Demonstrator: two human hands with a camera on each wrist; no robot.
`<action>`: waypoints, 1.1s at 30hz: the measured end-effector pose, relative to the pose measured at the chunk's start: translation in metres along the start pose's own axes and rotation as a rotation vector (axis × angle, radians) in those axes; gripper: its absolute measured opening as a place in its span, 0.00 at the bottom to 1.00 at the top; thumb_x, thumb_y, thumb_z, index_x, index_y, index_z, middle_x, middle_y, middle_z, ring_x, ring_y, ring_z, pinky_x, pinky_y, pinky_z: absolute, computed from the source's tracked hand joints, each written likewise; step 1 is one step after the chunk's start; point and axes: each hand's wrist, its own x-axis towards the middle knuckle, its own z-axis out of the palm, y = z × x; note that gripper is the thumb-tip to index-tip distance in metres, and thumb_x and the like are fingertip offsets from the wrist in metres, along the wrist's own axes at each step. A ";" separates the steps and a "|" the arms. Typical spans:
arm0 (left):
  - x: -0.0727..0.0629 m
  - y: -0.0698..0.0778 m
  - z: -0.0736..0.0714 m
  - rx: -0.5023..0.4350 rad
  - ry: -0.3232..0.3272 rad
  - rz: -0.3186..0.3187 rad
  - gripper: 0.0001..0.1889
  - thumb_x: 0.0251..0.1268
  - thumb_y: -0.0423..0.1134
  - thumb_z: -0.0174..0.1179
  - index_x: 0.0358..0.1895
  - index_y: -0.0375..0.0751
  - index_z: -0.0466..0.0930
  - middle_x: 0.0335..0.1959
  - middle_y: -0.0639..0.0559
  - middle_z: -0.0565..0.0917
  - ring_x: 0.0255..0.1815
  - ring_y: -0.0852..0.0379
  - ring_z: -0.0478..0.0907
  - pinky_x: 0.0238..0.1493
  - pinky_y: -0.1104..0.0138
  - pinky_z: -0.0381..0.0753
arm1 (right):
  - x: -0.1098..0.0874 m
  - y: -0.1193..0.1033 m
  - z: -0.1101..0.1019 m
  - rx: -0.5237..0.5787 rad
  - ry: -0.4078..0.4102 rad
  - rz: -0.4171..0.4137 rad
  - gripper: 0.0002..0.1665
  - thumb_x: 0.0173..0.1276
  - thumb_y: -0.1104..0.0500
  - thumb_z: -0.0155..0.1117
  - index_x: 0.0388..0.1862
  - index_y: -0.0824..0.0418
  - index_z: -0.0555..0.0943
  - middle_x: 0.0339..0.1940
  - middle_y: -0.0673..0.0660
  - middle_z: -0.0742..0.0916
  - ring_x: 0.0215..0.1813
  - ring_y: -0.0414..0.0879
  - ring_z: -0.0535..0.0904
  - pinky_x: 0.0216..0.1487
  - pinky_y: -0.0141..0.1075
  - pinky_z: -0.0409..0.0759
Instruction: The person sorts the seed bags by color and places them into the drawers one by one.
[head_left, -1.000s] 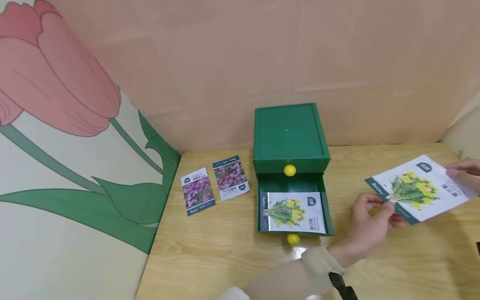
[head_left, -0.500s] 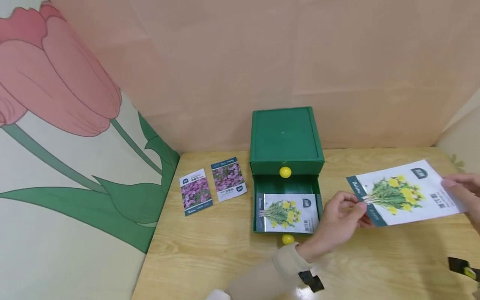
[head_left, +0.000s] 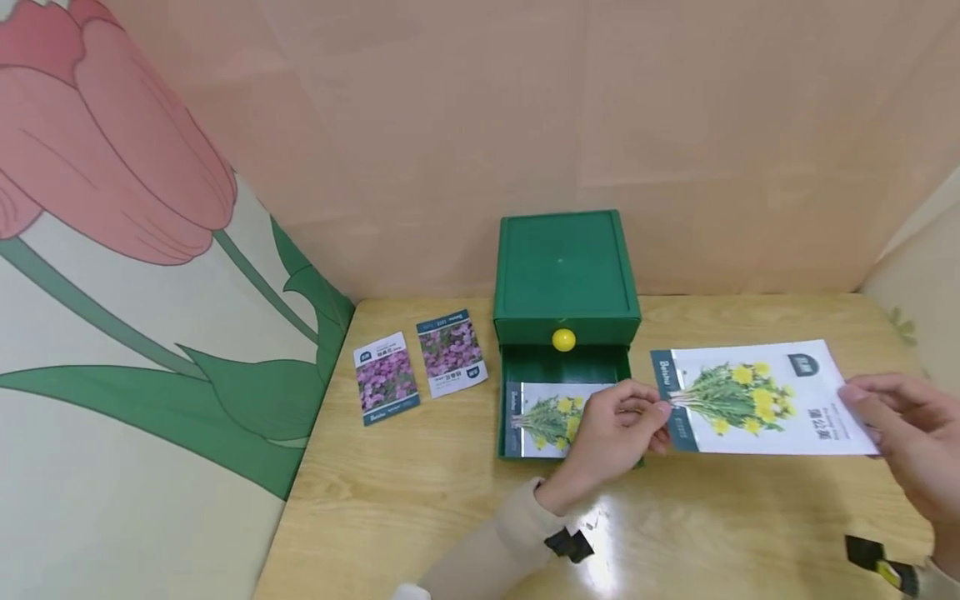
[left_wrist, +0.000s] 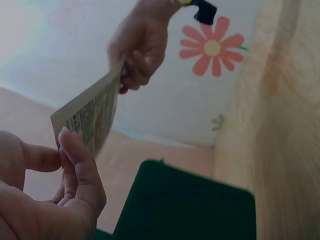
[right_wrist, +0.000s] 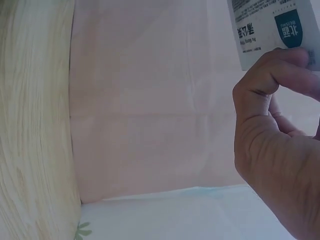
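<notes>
Held between both hands is a white seed packet (head_left: 750, 400) with yellow dandelions and a dark blue end band. My left hand (head_left: 618, 429) pinches the banded end between thumb and fingers, overlapping the open drawer's right side in the head view. At the opposite end my right hand (head_left: 911, 433) pinches the packet's white edge; the right wrist view shows the packet's printed back (right_wrist: 272, 30) above those fingers. A matching dandelion packet (head_left: 543, 421) lies in the open lower drawer (head_left: 566, 364) of a green drawer box (head_left: 566, 267), partly hidden by my left hand.
Two packets with purple flowers, a left one (head_left: 387, 379) and a right one (head_left: 452, 354), lie left of the box on the wooden table (head_left: 420, 492). A yellow knob (head_left: 563, 340) marks the upper drawer, which is pushed in. Walls border the table behind and at both sides.
Both hands have moved left with the dandelion packet, bringing it closer to the drawer box and turning it more level. My left hand now covers part of the open drawer.
</notes>
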 end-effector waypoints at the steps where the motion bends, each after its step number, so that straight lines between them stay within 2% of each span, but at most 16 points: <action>1: -0.003 0.000 -0.004 0.015 0.007 0.006 0.10 0.81 0.34 0.60 0.52 0.28 0.81 0.38 0.28 0.86 0.28 0.67 0.84 0.34 0.66 0.90 | -0.003 0.001 0.004 -0.001 -0.004 0.001 0.20 0.79 0.77 0.53 0.44 0.60 0.89 0.31 0.47 0.91 0.25 0.36 0.88 0.19 0.28 0.82; 3: -0.007 0.001 -0.013 0.039 0.026 0.019 0.10 0.80 0.33 0.61 0.51 0.27 0.82 0.37 0.29 0.86 0.27 0.66 0.84 0.35 0.63 0.91 | -0.008 0.003 0.012 0.006 -0.008 0.021 0.19 0.78 0.77 0.55 0.44 0.61 0.89 0.31 0.48 0.91 0.25 0.37 0.87 0.19 0.28 0.80; 8: -0.017 0.002 -0.032 0.079 0.094 0.029 0.09 0.79 0.33 0.62 0.50 0.27 0.84 0.37 0.31 0.87 0.27 0.67 0.83 0.33 0.67 0.90 | -0.013 0.004 0.031 -0.067 -0.044 0.087 0.14 0.78 0.74 0.59 0.44 0.60 0.89 0.32 0.46 0.92 0.26 0.38 0.85 0.19 0.32 0.73; 11: -0.023 0.002 -0.042 0.095 0.131 0.024 0.09 0.78 0.32 0.62 0.50 0.27 0.85 0.37 0.32 0.88 0.25 0.66 0.83 0.31 0.71 0.88 | -0.016 0.006 0.042 -0.133 -0.076 0.092 0.13 0.78 0.74 0.60 0.44 0.60 0.88 0.33 0.45 0.92 0.25 0.38 0.85 0.20 0.33 0.73; 15: -0.031 0.003 -0.052 0.138 0.159 0.019 0.09 0.78 0.32 0.63 0.50 0.27 0.86 0.36 0.33 0.88 0.24 0.65 0.82 0.30 0.70 0.88 | -0.022 0.009 0.053 -0.201 -0.097 0.085 0.13 0.77 0.74 0.62 0.44 0.60 0.88 0.32 0.45 0.92 0.25 0.37 0.84 0.21 0.31 0.75; 18: -0.034 0.006 -0.060 0.168 0.166 0.020 0.09 0.78 0.32 0.63 0.49 0.28 0.86 0.36 0.33 0.88 0.24 0.65 0.82 0.30 0.65 0.89 | -0.023 0.012 0.061 -0.233 -0.103 0.091 0.11 0.77 0.72 0.63 0.45 0.60 0.88 0.32 0.44 0.93 0.25 0.37 0.83 0.22 0.31 0.75; 21: -0.034 0.009 -0.070 0.196 0.162 0.038 0.08 0.78 0.32 0.63 0.48 0.28 0.86 0.36 0.31 0.88 0.25 0.63 0.82 0.30 0.56 0.90 | -0.022 0.014 0.070 -0.211 -0.110 0.089 0.08 0.77 0.72 0.64 0.46 0.63 0.87 0.32 0.46 0.92 0.25 0.38 0.82 0.23 0.31 0.75; 23: -0.035 0.012 -0.075 0.210 0.157 0.052 0.08 0.78 0.32 0.63 0.47 0.28 0.86 0.36 0.30 0.87 0.25 0.63 0.83 0.30 0.54 0.90 | -0.021 0.014 0.075 -0.231 -0.116 0.074 0.07 0.77 0.72 0.64 0.46 0.64 0.87 0.32 0.46 0.92 0.25 0.39 0.81 0.23 0.31 0.75; 25: -0.036 0.013 -0.080 0.213 0.154 0.056 0.08 0.78 0.31 0.63 0.48 0.27 0.86 0.36 0.29 0.87 0.26 0.62 0.83 0.30 0.56 0.90 | -0.020 0.015 0.081 -0.205 -0.118 0.067 0.06 0.77 0.72 0.64 0.46 0.66 0.86 0.32 0.48 0.92 0.24 0.40 0.80 0.22 0.32 0.74; 28: -0.041 0.016 -0.087 0.209 0.162 0.045 0.09 0.78 0.32 0.63 0.48 0.26 0.86 0.37 0.28 0.87 0.26 0.63 0.83 0.30 0.67 0.88 | -0.021 0.016 0.090 -0.183 -0.133 0.074 0.04 0.77 0.72 0.64 0.45 0.69 0.85 0.31 0.50 0.91 0.23 0.42 0.79 0.22 0.33 0.74; 30: -0.046 0.017 -0.091 0.212 0.173 0.026 0.09 0.78 0.32 0.63 0.48 0.27 0.86 0.37 0.29 0.87 0.27 0.63 0.82 0.30 0.71 0.86 | -0.023 0.019 0.094 -0.178 -0.145 0.090 0.03 0.77 0.72 0.64 0.45 0.70 0.84 0.30 0.51 0.90 0.23 0.43 0.79 0.22 0.33 0.74; 33: -0.055 0.017 -0.095 0.250 0.193 -0.009 0.09 0.78 0.33 0.64 0.47 0.29 0.87 0.38 0.32 0.88 0.29 0.64 0.83 0.32 0.71 0.86 | -0.028 0.021 0.100 -0.278 -0.164 0.117 0.03 0.79 0.68 0.65 0.47 0.68 0.84 0.29 0.50 0.89 0.23 0.44 0.79 0.23 0.35 0.76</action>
